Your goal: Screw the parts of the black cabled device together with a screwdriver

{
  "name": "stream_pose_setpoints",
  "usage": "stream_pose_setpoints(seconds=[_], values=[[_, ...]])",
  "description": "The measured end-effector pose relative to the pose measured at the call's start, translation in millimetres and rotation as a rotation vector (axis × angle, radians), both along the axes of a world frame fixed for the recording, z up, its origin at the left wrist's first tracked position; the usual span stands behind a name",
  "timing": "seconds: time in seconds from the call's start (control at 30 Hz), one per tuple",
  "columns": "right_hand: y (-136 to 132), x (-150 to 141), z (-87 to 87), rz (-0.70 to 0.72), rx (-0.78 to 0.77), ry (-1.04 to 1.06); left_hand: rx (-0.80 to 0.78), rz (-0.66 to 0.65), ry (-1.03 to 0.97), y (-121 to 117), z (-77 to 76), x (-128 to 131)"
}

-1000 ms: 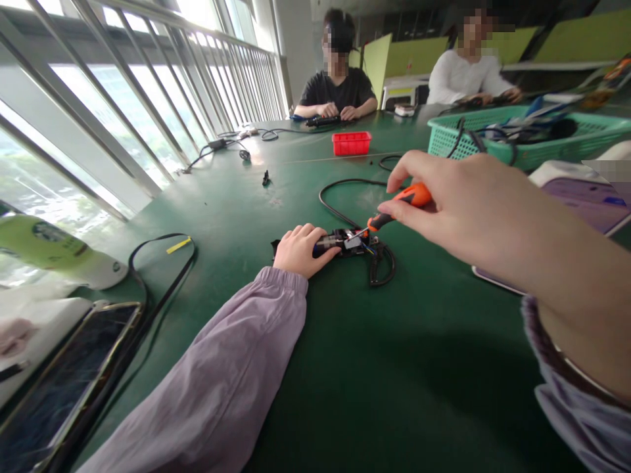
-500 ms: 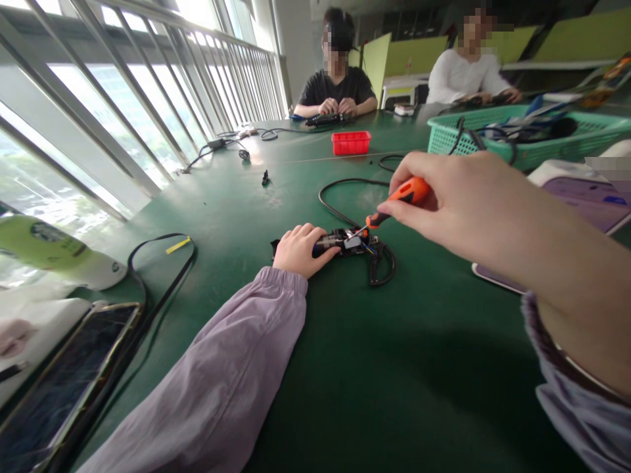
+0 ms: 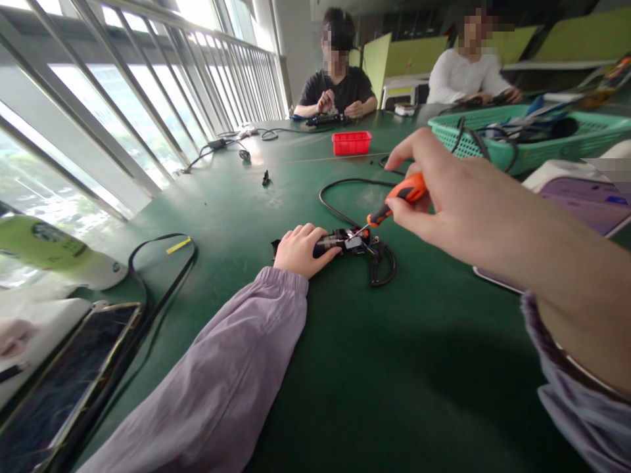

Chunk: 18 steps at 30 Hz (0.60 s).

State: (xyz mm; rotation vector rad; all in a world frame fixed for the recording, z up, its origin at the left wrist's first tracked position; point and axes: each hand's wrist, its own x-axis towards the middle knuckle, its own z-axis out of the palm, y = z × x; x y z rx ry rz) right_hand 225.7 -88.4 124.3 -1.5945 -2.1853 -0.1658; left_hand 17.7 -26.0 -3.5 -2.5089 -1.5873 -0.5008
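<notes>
Beside a railing (image 3: 269, 85) stretches a green bench (image 3: 345, 368); well in from its left edge, the left hand (image 3: 300, 251) grips an opened black device (image 3: 353, 244). The right hand (image 3: 446, 180) grasps a screwdriver (image 3: 382, 213), apparently loosening or tightening inside, and the next turn calls for steady pressure.

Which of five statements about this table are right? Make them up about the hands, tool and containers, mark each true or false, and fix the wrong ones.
1. The right hand holds an orange-and-black screwdriver. True.
2. The left hand is resting on the red bin. False: it grasps the opened corded device.
3. The screwdriver's shaft slants down toward the opened corded device. True.
4. In this view, the red bin is right of the green basket. False: it is to the left.
5. A person in a black shirt is across the table. True.
</notes>
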Motion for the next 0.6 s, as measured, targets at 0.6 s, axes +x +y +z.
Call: stream_pose_setpoints(seconds=[0.6], values=[[-3.5,-4.4,0.0,-0.019,-0.057,-0.002,-0.021,-0.060,-0.005,-3.6,2.8,0.4]])
